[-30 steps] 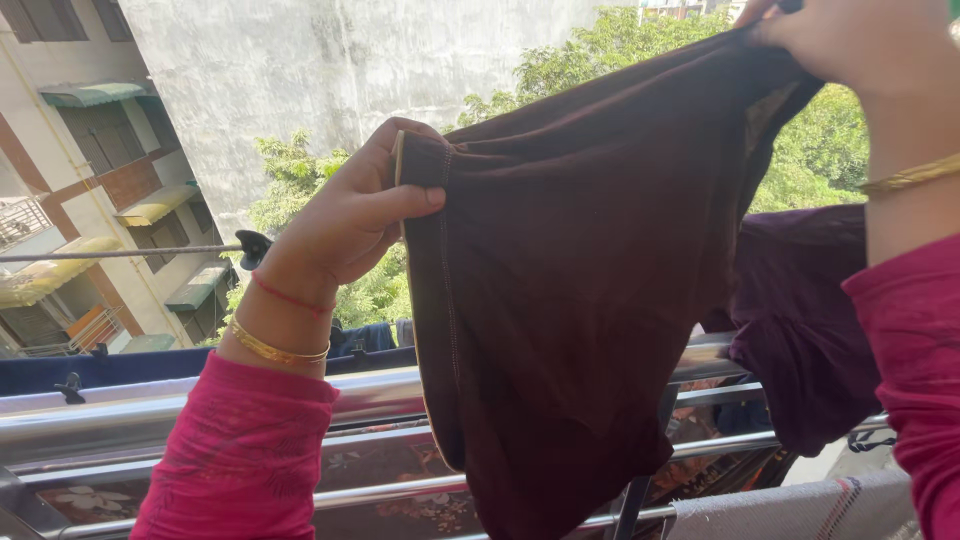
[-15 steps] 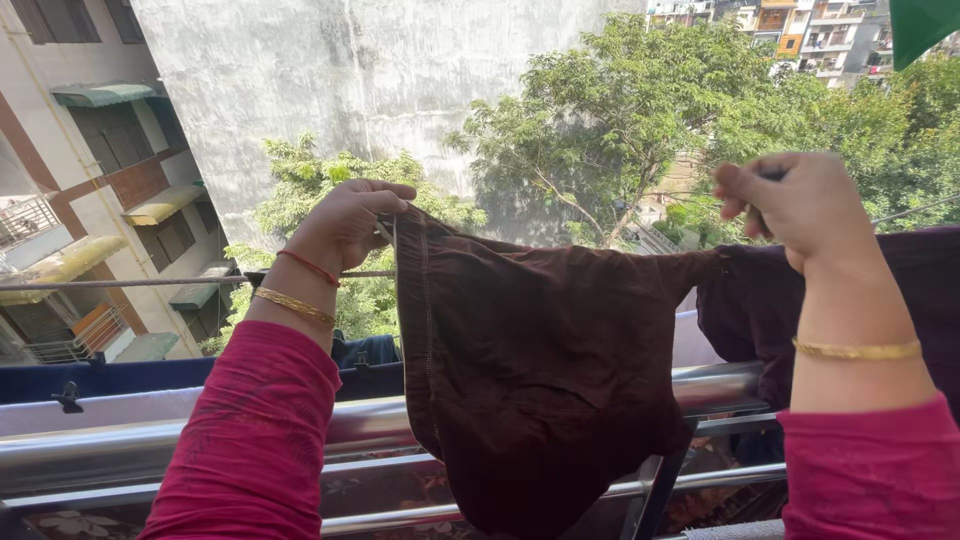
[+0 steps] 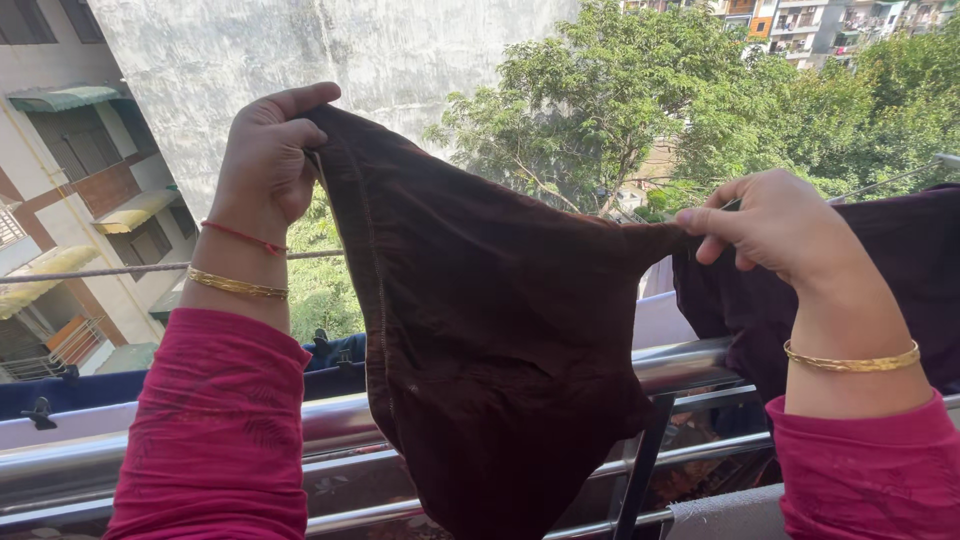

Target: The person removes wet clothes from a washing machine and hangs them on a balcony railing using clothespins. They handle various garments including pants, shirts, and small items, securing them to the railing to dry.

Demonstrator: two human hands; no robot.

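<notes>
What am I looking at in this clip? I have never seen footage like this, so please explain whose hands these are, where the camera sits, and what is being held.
There is no machine here. The camera is worn on a person's head and looks out over their own two bare hands, so you see what they see. Both arms wear pink sleeves and gold bangles.

The left hand grips one upper corner of a dark maroon cloth garment, raised high. The right hand pinches the opposite corner, lower down, so the garment hangs spread between them.

Below the hands runs a shiny metal balcony railing. A thin clothesline stretches across on the left, and a dark purple garment hangs at the right, behind the right hand. Beyond are trees and a grey concrete building wall.
</notes>
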